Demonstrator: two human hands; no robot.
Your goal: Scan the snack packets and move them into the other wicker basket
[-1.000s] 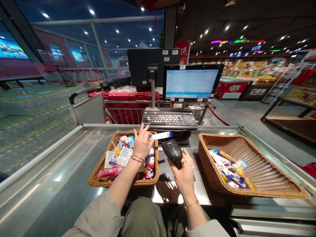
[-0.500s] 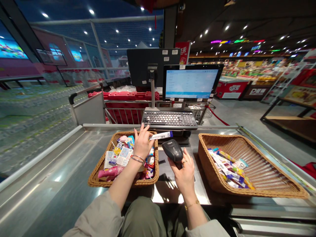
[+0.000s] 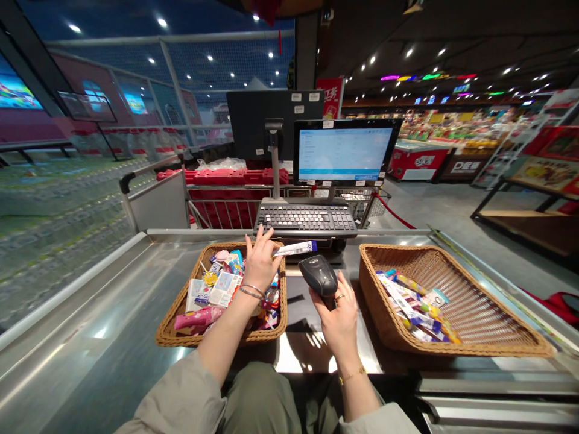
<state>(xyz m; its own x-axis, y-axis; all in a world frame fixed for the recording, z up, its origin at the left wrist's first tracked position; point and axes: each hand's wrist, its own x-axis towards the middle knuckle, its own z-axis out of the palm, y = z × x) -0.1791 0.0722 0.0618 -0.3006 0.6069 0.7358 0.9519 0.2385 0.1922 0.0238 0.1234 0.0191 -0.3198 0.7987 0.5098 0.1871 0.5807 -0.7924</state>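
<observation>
Pinching the slim, flat white paper-like packet with a blue-purple end (image 3: 296,248) between thumb and fingers, your left hand (image 3: 261,262) grips it by its left end, so most of its length sticks out free to the right. Its long axis runs crosswise, the blue-purple end tipped slightly up and away from you. Just on your side of that free end, with a small gap between them, sits the rounded head of the black plastic handheld scanner (image 3: 319,275), angled up and left towards the packet; this gap is the relation to mind. Your right hand (image 3: 340,319) has its fingers wrapped about the scanner's handle, so your left is the nearer hand to the packet. Under your left wrist lies the brown wicker basket of mixed sweets and small boxes (image 3: 283,301); well off to the right stands the wider brown wicker basket (image 3: 484,301), with colourful slim packets piled towards its left side. Beyond your hands is the black keyboard with pale and dark keys (image 3: 305,218). Compared with half a second ago, both baskets and the keyboard sit slightly further left in view, while your two grips and the packet's slant look nearly unchanged.
</observation>
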